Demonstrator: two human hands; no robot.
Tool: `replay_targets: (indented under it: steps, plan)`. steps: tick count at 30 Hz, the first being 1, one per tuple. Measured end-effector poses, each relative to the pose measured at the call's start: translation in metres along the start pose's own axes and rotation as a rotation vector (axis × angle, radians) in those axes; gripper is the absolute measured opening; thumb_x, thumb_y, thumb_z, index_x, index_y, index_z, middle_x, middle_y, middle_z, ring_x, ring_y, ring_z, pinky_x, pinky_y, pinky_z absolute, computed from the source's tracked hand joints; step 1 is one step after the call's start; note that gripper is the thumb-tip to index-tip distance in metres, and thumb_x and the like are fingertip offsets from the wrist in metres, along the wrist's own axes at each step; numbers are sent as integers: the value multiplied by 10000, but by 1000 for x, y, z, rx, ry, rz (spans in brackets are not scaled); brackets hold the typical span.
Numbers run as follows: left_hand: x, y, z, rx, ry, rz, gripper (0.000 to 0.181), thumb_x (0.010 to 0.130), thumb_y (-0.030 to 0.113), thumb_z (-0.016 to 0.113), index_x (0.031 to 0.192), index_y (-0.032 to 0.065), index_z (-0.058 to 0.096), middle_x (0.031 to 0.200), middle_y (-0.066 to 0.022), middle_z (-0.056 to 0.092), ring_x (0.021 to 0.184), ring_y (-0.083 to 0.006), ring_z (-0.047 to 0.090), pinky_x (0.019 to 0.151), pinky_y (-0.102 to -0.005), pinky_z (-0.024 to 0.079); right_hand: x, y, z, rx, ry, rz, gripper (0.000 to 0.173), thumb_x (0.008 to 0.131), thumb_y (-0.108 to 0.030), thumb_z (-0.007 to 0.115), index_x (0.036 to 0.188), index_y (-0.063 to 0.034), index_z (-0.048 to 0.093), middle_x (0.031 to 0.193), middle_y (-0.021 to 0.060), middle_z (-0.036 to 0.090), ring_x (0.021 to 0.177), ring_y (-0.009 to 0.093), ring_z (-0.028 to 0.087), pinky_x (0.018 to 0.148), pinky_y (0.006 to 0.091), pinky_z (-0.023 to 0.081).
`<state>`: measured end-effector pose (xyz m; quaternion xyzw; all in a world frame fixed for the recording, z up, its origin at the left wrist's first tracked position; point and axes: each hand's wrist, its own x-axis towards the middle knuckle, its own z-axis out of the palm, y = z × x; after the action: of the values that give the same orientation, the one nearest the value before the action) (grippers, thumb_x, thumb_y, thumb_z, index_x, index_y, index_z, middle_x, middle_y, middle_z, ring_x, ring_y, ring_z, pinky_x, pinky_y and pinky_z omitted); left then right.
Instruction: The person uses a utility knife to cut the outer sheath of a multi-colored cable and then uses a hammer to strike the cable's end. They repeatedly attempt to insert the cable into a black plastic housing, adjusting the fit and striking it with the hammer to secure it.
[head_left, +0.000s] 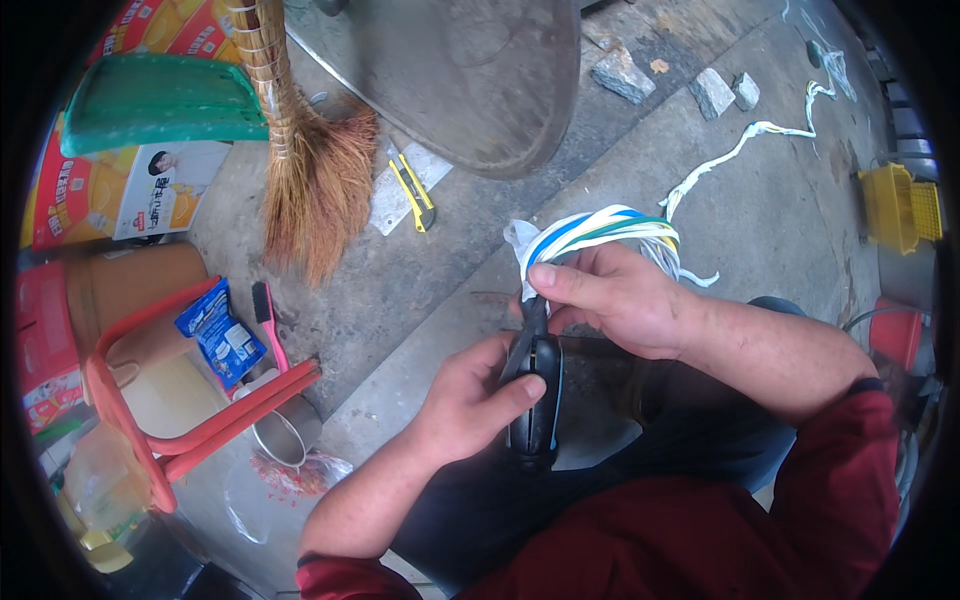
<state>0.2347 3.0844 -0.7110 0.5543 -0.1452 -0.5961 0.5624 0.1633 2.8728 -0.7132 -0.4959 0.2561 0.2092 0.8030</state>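
Note:
My left hand (487, 401) grips a black plug-like housing with a light-blue side stripe (536, 405), its thumb lying across the front; what exactly the housing is cannot be told. Just above, my right hand (611, 300) pinches a bundle of white, blue, green and yellow strands (600, 229) between thumb and fingers. The bundle arches over this hand, and some whitish wrapping shows at its left end. A dark strip or cable joins the bundle's lower end to the top of the housing. Parts of the fingers of both hands are hidden behind what they hold.
A yellow utility knife (410, 187) lies on a metal plate beside a straw broom (300, 180). Left stand a red-framed stool (217, 427), a metal mug (289, 435) and a pink-handled brush (270, 322). Stones (624, 77) and a trailing white strand (705, 169) lie beyond my hands.

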Motion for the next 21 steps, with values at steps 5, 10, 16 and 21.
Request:
replay_targets:
  steps: [5,10,16,21]
  plan:
    - [1,-1,-3,-20,-26,-25,374,931,166,629,1227,-42,532,963,-12,596,885,-77,546,794,-257,464,1,-3,1,11,-8,-21,540,900,-499,624,1033,24,658,911,100,642,849,179,607,757,317,483]
    - [6,-14,-6,-199,-72,-28,395,944,204,578,1240,-50,517,969,-67,632,887,-128,595,808,-286,494,1,-2,-2,-4,50,5,559,883,-494,650,1014,49,629,844,96,615,784,166,606,652,294,488]
    - [7,-7,-5,-508,-100,-145,503,913,300,526,1252,-69,478,973,-210,639,863,-284,656,794,-397,554,1,-7,1,-1,121,-6,637,860,-501,676,1046,99,570,812,123,607,724,185,625,602,276,493]
    - [8,-4,-8,-487,-94,-177,596,889,401,503,1250,-73,479,947,-210,632,827,-280,651,751,-380,556,2,-7,2,15,149,32,640,860,-495,678,1025,110,551,809,139,619,728,203,641,618,294,511]
